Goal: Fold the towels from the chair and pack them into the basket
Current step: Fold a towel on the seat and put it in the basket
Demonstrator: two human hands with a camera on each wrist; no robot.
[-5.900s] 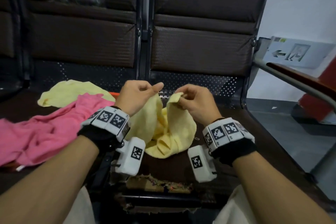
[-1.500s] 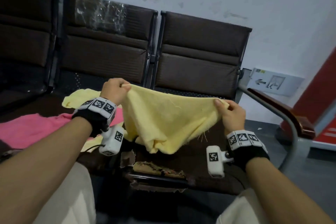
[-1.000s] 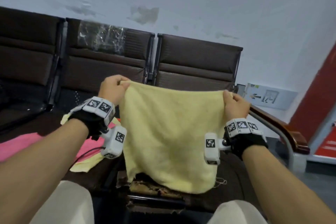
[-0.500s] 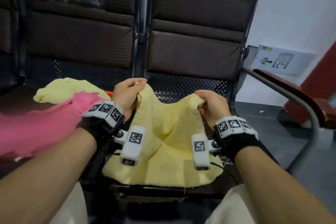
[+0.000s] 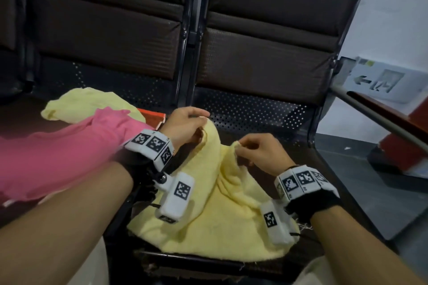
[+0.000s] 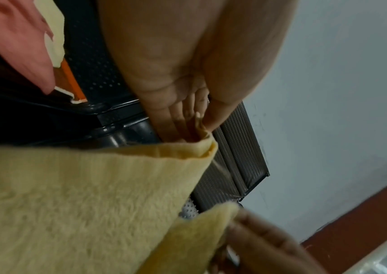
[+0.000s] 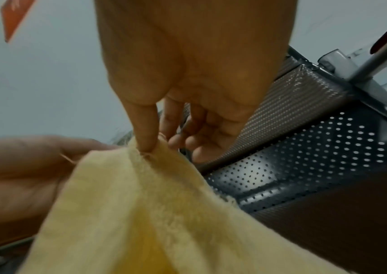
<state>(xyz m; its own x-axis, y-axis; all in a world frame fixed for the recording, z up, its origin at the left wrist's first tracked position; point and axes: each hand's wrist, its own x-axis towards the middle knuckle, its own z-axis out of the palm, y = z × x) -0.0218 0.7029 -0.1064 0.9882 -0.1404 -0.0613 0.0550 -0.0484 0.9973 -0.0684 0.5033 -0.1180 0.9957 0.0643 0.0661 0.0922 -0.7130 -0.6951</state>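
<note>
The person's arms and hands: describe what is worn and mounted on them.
Both forearms are bare, no sleeves. The left hand and right hand wear no gloves. Each wrist carries a black band topped by a white block of black-and-white square markers. A white camera pod with its own marker hangs under each wrist, and thin dark cables run from the pods.

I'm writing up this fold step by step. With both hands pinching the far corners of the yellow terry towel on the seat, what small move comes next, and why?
Probably draw both pinched corners toward the near edge to make the first fold. The left hand and right hand each pinch a raised far corner of the yellow terry towel, while its near half lies spread on the dark chair seat.
</note>
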